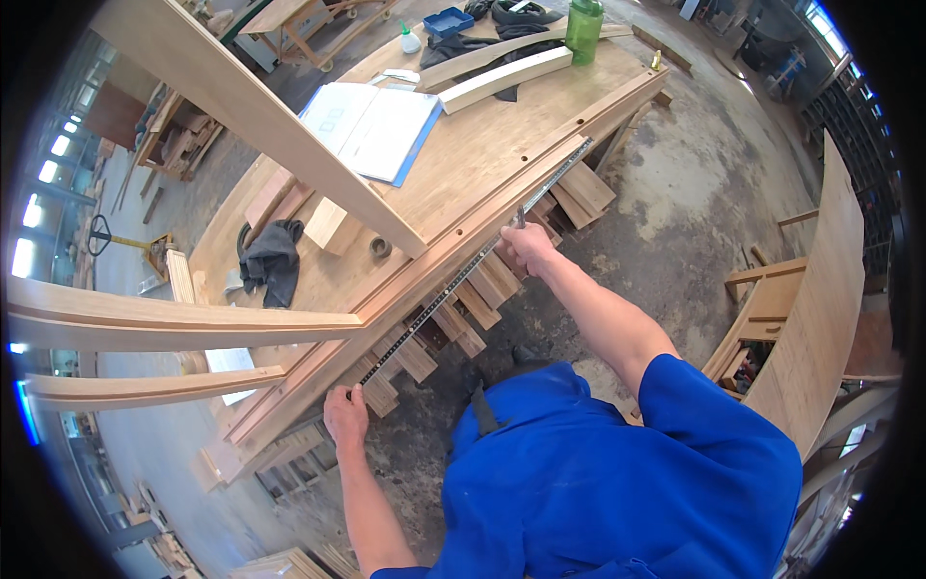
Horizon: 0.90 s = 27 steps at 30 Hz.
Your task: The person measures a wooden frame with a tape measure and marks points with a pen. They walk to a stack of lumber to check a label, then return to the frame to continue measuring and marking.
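Note:
A long metal ruler [446,292] with dark markings slants along the front edge of a wooden frame rail [434,255]. My left hand [346,417] pinches its near-left end. Farther along, my right hand [531,247] grips the ruler's lower side. A slim dark thing [520,215], perhaps a pen, sticks up from my right fingers. The rail lies on the workbench and has a long groove and several round holes. Wooden bars [275,137] rise from it on the left side, one of them tall and wide.
On the workbench [492,152] lie an open binder [376,127], a dark cloth [271,260], a tape roll [380,247], a curved wood piece [506,79] and a green bottle [584,32]. Boards [492,282] stick out beneath the bench. A plywood sheet [817,289] stands on the right.

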Motion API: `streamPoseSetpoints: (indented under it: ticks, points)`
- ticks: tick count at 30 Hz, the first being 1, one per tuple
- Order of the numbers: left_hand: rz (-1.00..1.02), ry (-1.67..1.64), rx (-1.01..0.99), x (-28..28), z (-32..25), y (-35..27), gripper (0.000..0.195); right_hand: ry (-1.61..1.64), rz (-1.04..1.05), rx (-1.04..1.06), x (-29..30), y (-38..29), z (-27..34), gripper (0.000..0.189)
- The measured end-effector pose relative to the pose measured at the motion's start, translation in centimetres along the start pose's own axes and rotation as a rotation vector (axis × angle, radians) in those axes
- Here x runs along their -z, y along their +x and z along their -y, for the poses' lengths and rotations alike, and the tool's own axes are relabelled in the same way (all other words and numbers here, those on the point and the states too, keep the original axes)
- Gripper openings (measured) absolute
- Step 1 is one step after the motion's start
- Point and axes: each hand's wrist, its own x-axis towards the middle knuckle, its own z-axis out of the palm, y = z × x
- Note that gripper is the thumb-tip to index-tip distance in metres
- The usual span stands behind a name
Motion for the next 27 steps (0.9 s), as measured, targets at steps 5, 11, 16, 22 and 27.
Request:
streamPoseSetpoints:
  ticks: [5,11,16,22,27]
  points:
    - [0.042,0.049,0.012,0.3,0.7,2.2,0.035,-0.003,-0.013,-0.06,-0.8,0.2,0.4,0.025]
    - [0.055,0.064,-0.005,-0.1,1.5,4.6,0.035,-0.03,-0.031,-0.096,-1.8,2.0,-0.3,0.028]
    - [0.097,0.08,0.036,-1.3,3.9,7.1,0.042,-0.024,0.011,-0.057,-3.3,3.4,-1.5,0.026]
    - [0.137,0.037,0.047,-2.4,3.4,10.2,0.041,0.049,0.037,-0.061,-3.8,5.2,-2.4,0.017]
    - [0.194,0.071,0.088,-2.3,3.1,11.4,0.039,-0.006,0.071,-0.081,-5.5,4.4,-2.8,0.015]
